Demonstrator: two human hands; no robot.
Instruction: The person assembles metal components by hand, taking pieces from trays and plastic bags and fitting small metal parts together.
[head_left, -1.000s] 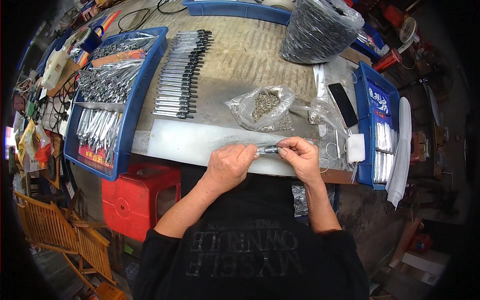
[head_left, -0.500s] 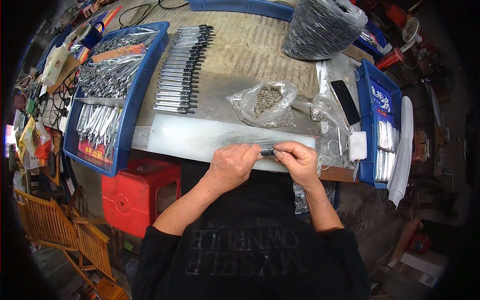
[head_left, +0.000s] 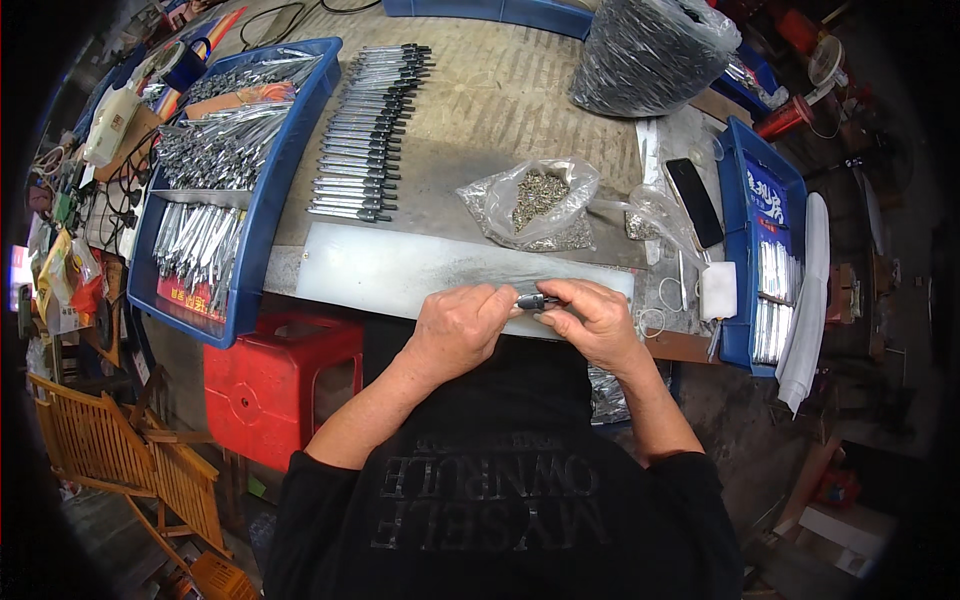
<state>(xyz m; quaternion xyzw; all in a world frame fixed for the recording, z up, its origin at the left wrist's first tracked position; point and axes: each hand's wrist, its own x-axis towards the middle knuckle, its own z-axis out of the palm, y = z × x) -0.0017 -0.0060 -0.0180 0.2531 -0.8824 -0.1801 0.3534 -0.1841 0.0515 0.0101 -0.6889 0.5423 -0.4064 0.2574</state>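
Observation:
A short metal rod with a black collar [head_left: 527,302] spans the gap between my hands, above the near edge of a white board [head_left: 400,270]. My left hand [head_left: 460,328] is closed round one end, hiding most of it. At the black end, my right hand [head_left: 597,322] pinches with thumb and forefinger. Beyond the board, a clear plastic bag [head_left: 482,208] stands open, holding many small metal pieces [head_left: 540,197]. To its left, similar black-ended silver rods [head_left: 355,165] lie in a long column on the table.
A blue tray [head_left: 262,230] of silver metal parts flanks the left side. On the right are a phone [head_left: 694,203], a small white box [head_left: 717,291] and another blue tray [head_left: 737,310]. A big bag of dark parts [head_left: 645,65] stands behind. A red stool [head_left: 255,395] is below left.
My right hand has shifted slightly, its fingers now further over the rod's black end. More of the black collar shows between the hands. My left hand keeps its grip.

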